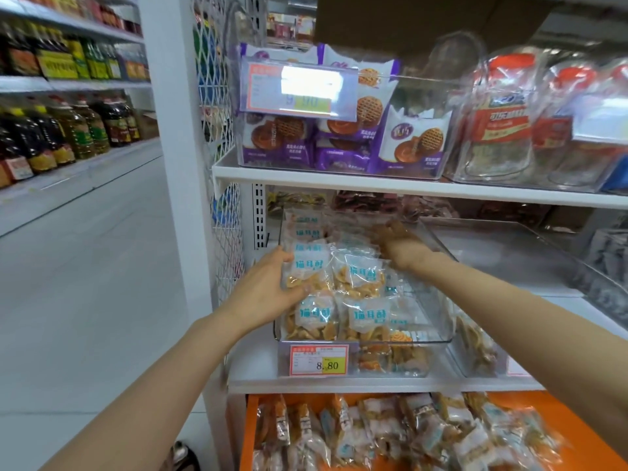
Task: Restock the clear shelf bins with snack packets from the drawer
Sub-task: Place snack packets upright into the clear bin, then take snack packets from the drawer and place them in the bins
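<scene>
A clear, rectangular hard-plastic bin (429, 340) at centre holds crinkly transparent snack packets (362, 316) of golden chips. The left hand (268, 287) grasps a blue-lettered packet (311, 266) at the bin's 9 o'clock side. The blurred right hand (404, 246) lies over the pile at 12 o'clock; I cannot tell whether it grasps anything. At 6 o'clock a glossy orange drawer (250, 436) holds more packets.

Take the clear bin (441, 336) on the middle shelf (255, 372) as your mark. Snack packets (360, 273) lie in it, piled toward its left side. Your left hand (268, 290) grips one of them at the bin's left wall; your right hand (404, 246) reaches into its rear. A price tag (318, 360) hangs on its front. Below it the drawer (250, 433) stands open with loose packets (390, 433) inside. Above it sits a bin of biscuit packs (339, 137); just right of it, a second bin (530, 246); left of it, a mesh panel (222, 137).
</scene>
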Demonstrator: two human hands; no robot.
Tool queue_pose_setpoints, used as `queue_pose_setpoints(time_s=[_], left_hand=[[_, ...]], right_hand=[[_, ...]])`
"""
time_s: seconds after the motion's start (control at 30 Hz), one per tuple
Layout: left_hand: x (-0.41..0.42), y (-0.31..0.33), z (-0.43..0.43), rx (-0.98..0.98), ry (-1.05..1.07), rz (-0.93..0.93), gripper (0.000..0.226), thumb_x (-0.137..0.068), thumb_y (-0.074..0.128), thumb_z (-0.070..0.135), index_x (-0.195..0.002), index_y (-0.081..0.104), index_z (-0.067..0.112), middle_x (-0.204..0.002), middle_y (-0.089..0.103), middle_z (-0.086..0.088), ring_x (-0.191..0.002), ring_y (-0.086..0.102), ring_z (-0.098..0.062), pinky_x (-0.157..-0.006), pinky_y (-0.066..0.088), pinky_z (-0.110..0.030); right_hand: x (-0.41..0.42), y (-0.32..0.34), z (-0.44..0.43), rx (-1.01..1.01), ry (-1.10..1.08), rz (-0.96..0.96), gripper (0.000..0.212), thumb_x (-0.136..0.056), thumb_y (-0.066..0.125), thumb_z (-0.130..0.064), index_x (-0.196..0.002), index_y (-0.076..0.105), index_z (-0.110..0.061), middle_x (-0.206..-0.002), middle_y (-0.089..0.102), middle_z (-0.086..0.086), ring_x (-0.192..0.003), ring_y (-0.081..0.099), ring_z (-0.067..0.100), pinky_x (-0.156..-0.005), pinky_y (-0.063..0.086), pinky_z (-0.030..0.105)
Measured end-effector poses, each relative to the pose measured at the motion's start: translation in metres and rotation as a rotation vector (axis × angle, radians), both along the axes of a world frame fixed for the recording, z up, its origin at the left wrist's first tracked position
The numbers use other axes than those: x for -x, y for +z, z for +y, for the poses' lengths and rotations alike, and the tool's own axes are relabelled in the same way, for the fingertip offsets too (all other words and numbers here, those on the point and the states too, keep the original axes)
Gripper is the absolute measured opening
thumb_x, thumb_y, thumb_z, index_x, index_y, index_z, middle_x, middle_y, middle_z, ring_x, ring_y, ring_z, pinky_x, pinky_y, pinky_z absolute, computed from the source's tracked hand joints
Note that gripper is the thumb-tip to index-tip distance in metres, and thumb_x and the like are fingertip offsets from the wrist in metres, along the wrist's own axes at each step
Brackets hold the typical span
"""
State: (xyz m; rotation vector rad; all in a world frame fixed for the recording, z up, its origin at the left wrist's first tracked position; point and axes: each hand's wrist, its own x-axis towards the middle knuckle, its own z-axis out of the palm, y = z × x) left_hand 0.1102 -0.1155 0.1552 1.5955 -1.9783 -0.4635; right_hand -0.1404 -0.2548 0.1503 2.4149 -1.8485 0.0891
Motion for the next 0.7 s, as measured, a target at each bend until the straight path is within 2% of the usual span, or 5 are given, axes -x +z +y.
queue_pose_setpoints(time_s=[0.23,0.33,0.47,0.6,0.7], left_hand=[[0.006,0.002,0.008,0.157,0.023,-0.062,0.045,-0.089,0.060,0.031,-0.129,0.048,0.015,-0.137,0.045,-0.002,-0.127,0.036,-0.016,-0.093,0.026,-0.019],[0.026,0.006,0.037,0.301,-0.104,-0.048,0.030,-0.089,0.058,0.025,-0.119,0.056,0.020,-0.124,0.051,0.005,-0.119,0.041,-0.010,-0.100,0.033,-0.025],[0.057,-0.021,0.088,0.223,-0.383,0.038,0.021,-0.087,0.059,0.023,-0.108,0.059,0.022,-0.105,0.050,0.014,-0.095,0.050,0.002,-0.081,0.042,-0.016],[0.080,-0.094,0.101,-0.108,-0.494,-0.155,0.023,-0.090,0.056,0.031,-0.110,0.057,0.019,-0.103,0.047,0.011,-0.089,0.051,-0.004,-0.077,0.045,-0.023],[0.087,-0.150,0.093,-0.351,-0.439,-0.188,0.027,-0.089,0.059,0.031,-0.112,0.057,0.017,-0.109,0.051,0.003,-0.095,0.055,-0.012,-0.087,0.049,-0.035]], right_hand=[[0.015,-0.002,0.066,0.048,0.065,-0.059,0.054,-0.086,0.059,-0.007,-0.138,0.046,-0.016,-0.137,0.045,0.014,-0.117,0.053,0.033,-0.095,0.046,0.039],[0.026,0.006,0.119,0.245,0.118,-0.168,0.033,-0.088,0.059,-0.016,-0.121,0.060,-0.018,-0.116,0.059,0.004,-0.092,0.063,0.023,-0.076,0.048,0.032],[0.035,-0.008,0.214,0.428,0.410,-0.368,0.024,-0.088,0.052,-0.021,-0.108,0.065,-0.015,-0.088,0.064,-0.007,-0.064,0.047,-0.001,-0.054,0.042,0.022],[0.049,-0.081,0.253,0.136,0.571,-0.269,0.020,-0.085,0.048,-0.024,-0.099,0.061,-0.020,-0.082,0.066,-0.007,-0.065,0.055,0.003,-0.049,0.044,0.022],[0.079,-0.144,0.242,-0.292,0.370,0.057,0.029,-0.089,0.049,-0.023,-0.116,0.059,-0.023,-0.113,0.065,-0.003,-0.096,0.065,0.018,-0.068,0.051,0.030]])
